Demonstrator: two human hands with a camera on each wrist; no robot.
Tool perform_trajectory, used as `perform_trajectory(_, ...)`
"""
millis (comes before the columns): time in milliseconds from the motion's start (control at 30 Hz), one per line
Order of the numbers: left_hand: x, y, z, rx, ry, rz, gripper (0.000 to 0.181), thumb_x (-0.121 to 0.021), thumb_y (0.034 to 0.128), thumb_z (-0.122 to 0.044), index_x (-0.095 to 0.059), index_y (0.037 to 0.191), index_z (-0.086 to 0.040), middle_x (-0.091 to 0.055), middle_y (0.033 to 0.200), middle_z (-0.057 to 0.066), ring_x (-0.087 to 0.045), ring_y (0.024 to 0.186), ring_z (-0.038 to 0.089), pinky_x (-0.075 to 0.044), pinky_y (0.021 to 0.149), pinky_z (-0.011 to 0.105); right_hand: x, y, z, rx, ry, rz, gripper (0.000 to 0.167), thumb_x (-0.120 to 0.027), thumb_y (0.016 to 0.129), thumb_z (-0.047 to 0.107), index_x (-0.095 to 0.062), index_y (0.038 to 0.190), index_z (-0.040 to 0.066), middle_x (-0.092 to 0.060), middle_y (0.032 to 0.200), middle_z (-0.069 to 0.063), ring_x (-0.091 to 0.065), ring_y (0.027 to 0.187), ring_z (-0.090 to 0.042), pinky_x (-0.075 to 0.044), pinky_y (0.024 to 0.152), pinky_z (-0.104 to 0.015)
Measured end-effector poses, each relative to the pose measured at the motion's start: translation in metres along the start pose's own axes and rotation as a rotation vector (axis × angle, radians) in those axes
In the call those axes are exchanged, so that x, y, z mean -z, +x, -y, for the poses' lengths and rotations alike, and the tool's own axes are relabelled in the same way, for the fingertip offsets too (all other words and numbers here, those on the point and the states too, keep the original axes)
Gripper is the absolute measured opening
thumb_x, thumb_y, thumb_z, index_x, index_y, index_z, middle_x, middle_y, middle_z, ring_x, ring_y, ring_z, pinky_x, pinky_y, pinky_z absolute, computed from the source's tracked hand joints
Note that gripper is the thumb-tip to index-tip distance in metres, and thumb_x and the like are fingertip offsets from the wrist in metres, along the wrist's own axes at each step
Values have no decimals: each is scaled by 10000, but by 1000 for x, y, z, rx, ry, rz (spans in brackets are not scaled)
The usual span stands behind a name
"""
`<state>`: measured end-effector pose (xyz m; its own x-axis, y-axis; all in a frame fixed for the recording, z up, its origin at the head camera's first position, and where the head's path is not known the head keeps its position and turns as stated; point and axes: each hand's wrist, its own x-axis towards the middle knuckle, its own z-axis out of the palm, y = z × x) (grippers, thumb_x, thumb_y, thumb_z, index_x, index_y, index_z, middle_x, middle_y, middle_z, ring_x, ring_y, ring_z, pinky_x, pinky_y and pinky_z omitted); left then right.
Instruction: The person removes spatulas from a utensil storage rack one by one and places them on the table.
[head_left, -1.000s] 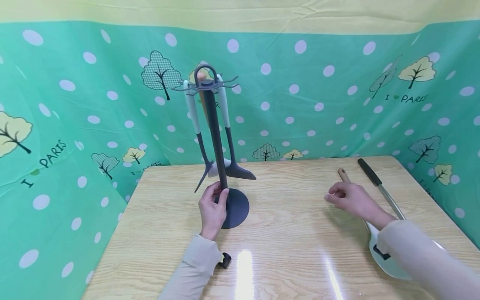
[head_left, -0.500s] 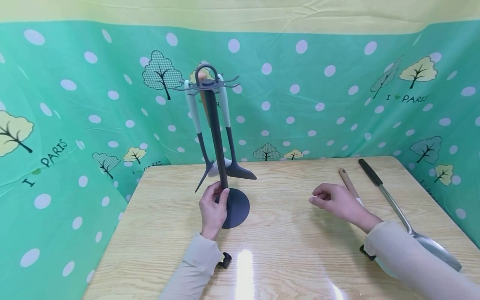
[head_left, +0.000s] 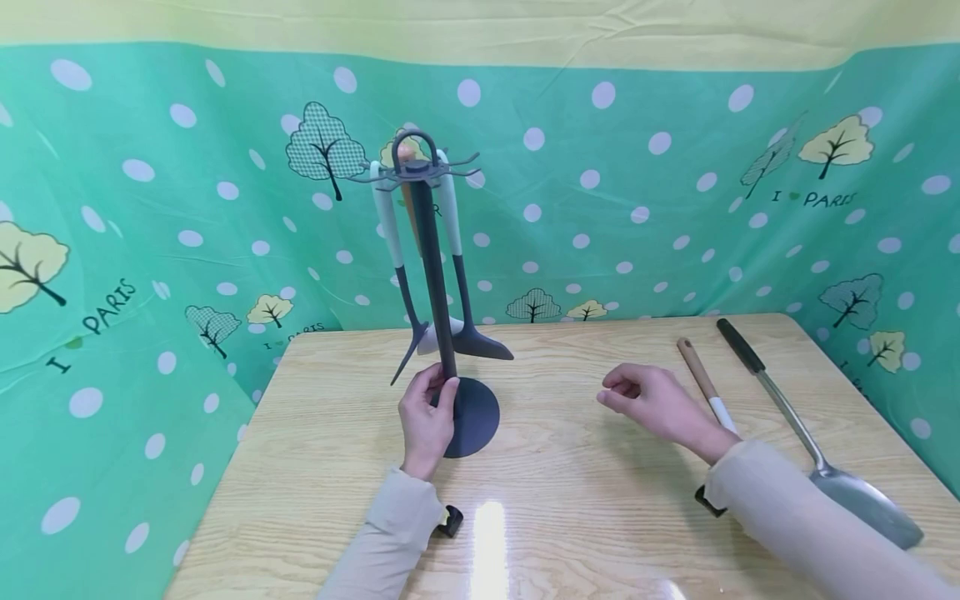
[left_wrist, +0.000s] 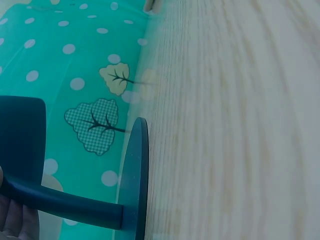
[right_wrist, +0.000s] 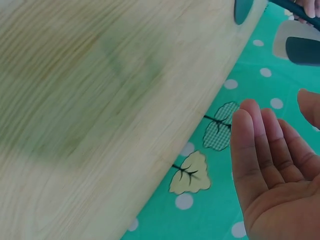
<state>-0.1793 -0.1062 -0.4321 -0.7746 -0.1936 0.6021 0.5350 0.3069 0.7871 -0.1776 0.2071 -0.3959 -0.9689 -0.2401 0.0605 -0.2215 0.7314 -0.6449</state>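
My left hand [head_left: 427, 421] grips the black pole [head_left: 435, 283] of a utensil stand near its round base [head_left: 476, 417]. From the stand's hook ring [head_left: 416, 171] hang two utensils with pale handles and dark heads, a turner [head_left: 407, 354] at left and another [head_left: 483, 343] at right. Behind the pole hangs one with an orange-brown handle, partly hidden. My right hand [head_left: 656, 404] is above the table, right of the stand, holding nothing. In the right wrist view its fingers [right_wrist: 272, 145] are gently bent, the thumb apart.
At right on the wooden table [head_left: 555, 517] lies a wok spatula [head_left: 862, 500] with a black handle. Beside it lies a utensil with a wooden handle [head_left: 697, 367], its head hidden under my right sleeve [head_left: 810, 517]. A green dotted cloth [head_left: 600, 242] hangs behind.
My right hand has moved left, away from the two utensils lying on the table, uncovering more of the wooden handle and the wok spatula. My left hand has stayed on the pole.
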Motion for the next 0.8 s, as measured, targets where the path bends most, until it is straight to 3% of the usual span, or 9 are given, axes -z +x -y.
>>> perform_trajectory(200,0,0,0,0,4,2,213,-657,852,70,-640,1063,101,-650,964,221,-632,857,330,-539,793,472,-6,3,13,27,48,-25,258,-664,907,291,-670,1027,63,-647,863,24,-583,796,-140,-507,682,-315)
perform_trajectory(800,0,0,0,17,2,-1,208,-652,859,65,-640,1064,95,-650,962,213,-636,859,322,-541,797,453,-13,16,44,69,105,-58,234,-658,910,299,-660,1042,106,-652,874,43,-604,803,-133,-513,717,-334)
